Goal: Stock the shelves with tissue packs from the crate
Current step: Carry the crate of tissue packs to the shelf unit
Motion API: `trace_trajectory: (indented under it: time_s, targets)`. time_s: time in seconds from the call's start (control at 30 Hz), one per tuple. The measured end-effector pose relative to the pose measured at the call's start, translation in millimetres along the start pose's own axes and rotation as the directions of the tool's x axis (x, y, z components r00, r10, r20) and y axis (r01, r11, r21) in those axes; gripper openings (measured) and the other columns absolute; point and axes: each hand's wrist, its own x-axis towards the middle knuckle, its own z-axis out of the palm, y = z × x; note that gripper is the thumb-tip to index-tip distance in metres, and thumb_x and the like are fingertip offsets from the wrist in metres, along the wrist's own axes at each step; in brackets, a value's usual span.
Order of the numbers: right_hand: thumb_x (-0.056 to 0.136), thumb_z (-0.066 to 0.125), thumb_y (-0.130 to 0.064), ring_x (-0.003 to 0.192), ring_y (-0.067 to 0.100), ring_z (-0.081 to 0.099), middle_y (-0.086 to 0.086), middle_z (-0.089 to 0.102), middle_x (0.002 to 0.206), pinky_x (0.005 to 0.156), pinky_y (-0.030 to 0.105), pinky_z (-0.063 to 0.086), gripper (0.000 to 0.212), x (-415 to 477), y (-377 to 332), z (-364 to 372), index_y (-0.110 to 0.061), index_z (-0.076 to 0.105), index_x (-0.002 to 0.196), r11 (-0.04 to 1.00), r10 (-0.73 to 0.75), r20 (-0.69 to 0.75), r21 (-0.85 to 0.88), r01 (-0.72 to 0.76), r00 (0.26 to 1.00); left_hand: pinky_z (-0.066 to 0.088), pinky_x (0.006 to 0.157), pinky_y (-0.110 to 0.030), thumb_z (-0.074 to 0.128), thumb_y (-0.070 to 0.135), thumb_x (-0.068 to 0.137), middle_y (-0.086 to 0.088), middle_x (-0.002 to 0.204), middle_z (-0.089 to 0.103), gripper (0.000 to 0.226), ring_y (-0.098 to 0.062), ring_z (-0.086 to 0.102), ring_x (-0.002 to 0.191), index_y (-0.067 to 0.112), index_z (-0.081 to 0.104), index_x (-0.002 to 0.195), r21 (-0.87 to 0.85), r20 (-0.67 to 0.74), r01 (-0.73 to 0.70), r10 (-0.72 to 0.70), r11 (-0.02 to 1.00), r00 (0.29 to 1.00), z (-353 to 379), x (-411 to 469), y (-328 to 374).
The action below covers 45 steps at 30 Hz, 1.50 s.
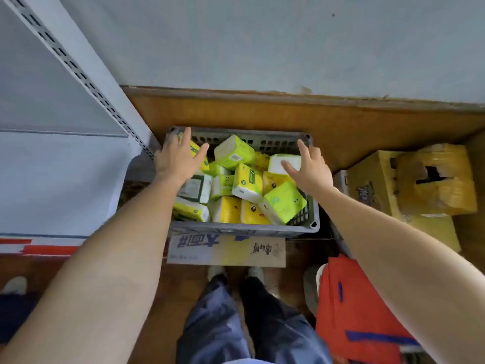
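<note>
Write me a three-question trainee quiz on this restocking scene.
1. True or false: the left hand holds a pack lifted clear of the grey crate.
2. Fill in: the yellow cardboard boxes lie to the crate's ____.
3. The right hand, fingers spread, is over: A) the white-topped tissue pack B) the cardboard boxes C) the left hand.
Key: 1 false; 2 right; 3 A.
</note>
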Motion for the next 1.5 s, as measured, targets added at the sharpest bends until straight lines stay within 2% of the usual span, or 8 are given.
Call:
trace_trajectory:
  time_s: [0.3,0.5,0.77,0.9,0.97,1.1,1.33,1.5]
  targets:
    - [0.088,0.044,-0.060,0.140,0.035,0.015,0.014,0.007,0.153,0.110,0.049,0.022,0.079,18,35,61,-0.030,0.004,0.149,0.986,0.152,0.055,-0.075,-0.147,0.987,0.037,0.094,-0.051,0.018,0.071,0.087,-0.023,0.144,0.026,0.075,-0.048,0.038,0.122,0.029,0.010,0.149,0.264,0.150,0.072,-0.115,0.962,0.982,70,26,-52]
    - [0.085,0.047,-0.062,0.142,0.034,0.007,0.011,-0.002,0.155,0.107,0.052,0.031,0.079,21,39,77,-0.035,0.007,0.148,0.979,0.196,0.057,-0.073,-0.192,0.979,0.040,0.069,-0.037,0.018,0.073,0.085,-0.023,0.139,0.027,0.077,-0.044,0.052,0.102,0.033,0.002,0.149,0.172,0.185,0.165,-0.197,0.971,0.963,94,27,-64]
    - [0.081,0.050,-0.066,0.140,0.034,0.013,0.016,0.006,0.154,0.097,0.048,0.038,0.080,27,42,85,-0.042,0.009,0.146,0.926,0.374,0.081,0.025,-0.377,0.924,0.039,0.064,-0.038,0.025,0.073,0.084,-0.026,0.131,0.031,0.078,-0.039,0.050,0.092,0.043,-0.010,0.146,0.042,0.202,0.303,-0.305,0.952,0.931,105,24,-65]
    - [0.081,0.052,-0.064,0.137,0.032,0.017,0.016,0.015,0.149,0.091,0.043,0.041,0.079,30,43,87,-0.042,0.012,0.146,0.908,0.410,0.088,0.062,-0.415,0.908,0.035,0.057,-0.035,0.027,0.072,0.085,-0.026,0.130,0.031,0.079,-0.025,0.036,0.056,0.040,-0.011,0.147,0.069,0.208,0.289,-0.297,0.955,0.932,107,23,-69]
    - [0.082,0.053,-0.063,0.135,0.033,0.020,0.016,0.020,0.145,0.088,0.040,0.041,0.078,32,43,87,-0.041,0.014,0.146,0.900,0.424,0.081,0.072,-0.430,0.902,0.036,0.059,-0.035,0.029,0.072,0.085,-0.026,0.128,0.032,0.080,-0.028,0.041,0.062,0.041,-0.011,0.147,0.074,0.199,0.285,-0.294,0.956,0.935,110,24,-72]
    - [0.082,0.055,-0.060,0.133,0.033,0.021,0.017,0.026,0.140,0.100,0.042,0.034,0.079,37,43,87,-0.040,0.014,0.146,0.871,0.455,0.038,0.190,-0.454,0.890,0.036,0.068,-0.038,0.035,0.070,0.085,-0.027,0.126,0.033,0.080,-0.042,0.043,0.105,0.042,-0.007,0.147,0.067,0.169,0.275,-0.283,0.959,0.944,116,25,-78]
    - [0.077,0.056,-0.066,0.125,0.033,0.031,0.018,0.038,0.127,0.102,0.043,0.033,0.084,22,42,74,-0.043,0.013,0.145,0.825,0.480,0.035,0.322,-0.465,0.877,0.040,0.077,-0.041,0.040,0.067,0.085,-0.031,0.126,0.034,0.081,-0.043,0.041,0.111,0.041,-0.003,0.148,0.102,0.166,0.246,-0.260,0.964,0.951,92,18,-78]
    - [0.078,0.058,-0.063,0.128,0.035,0.030,0.022,0.039,0.130,0.104,0.043,0.031,0.085,1,37,39,-0.040,0.014,0.147,0.798,0.512,0.028,0.355,-0.488,0.858,0.041,0.094,-0.049,0.042,0.063,0.087,-0.033,0.137,0.036,0.086,-0.047,0.041,0.123,0.026,-0.002,0.151,-0.103,0.070,0.356,-0.350,0.929,0.934,46,20,-63]
